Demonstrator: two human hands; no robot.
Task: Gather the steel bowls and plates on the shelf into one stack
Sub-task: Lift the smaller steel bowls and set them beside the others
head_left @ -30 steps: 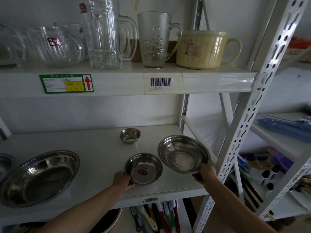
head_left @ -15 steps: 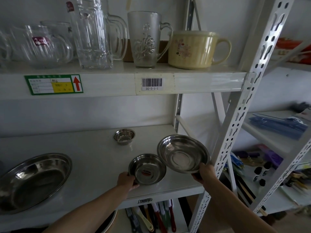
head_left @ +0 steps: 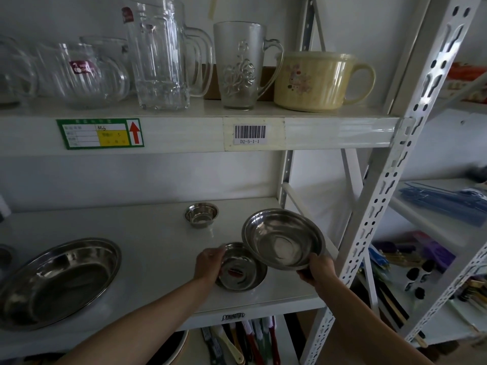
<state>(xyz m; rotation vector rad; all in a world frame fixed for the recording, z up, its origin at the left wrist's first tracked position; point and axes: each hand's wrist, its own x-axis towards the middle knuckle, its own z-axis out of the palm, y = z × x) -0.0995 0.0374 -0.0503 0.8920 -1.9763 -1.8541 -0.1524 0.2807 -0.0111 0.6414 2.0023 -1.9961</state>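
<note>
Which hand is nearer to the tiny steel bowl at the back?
Left. The left hand is just in front of the tiny bowl; the right hand is farther off to its right, holding the wide bowl.

white slotted metal shelving [head_left: 390,191] against a pale wall [head_left: 342,22]

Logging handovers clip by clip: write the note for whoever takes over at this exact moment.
Left hand: grips the rim of the small sticker bowl, which sits on the shelf.
Right hand: holds the medium bowl by its near rim, tilted, lifted, overlapping the small bowl's right edge.
Elsewhere: large oval plate at the left front; tiny bowl near the back; a steel edge at the far left, too cropped to identify.
Done: nothing nested yet.
Left: probably build the stack on the oval plate, largest to smallest.
</note>
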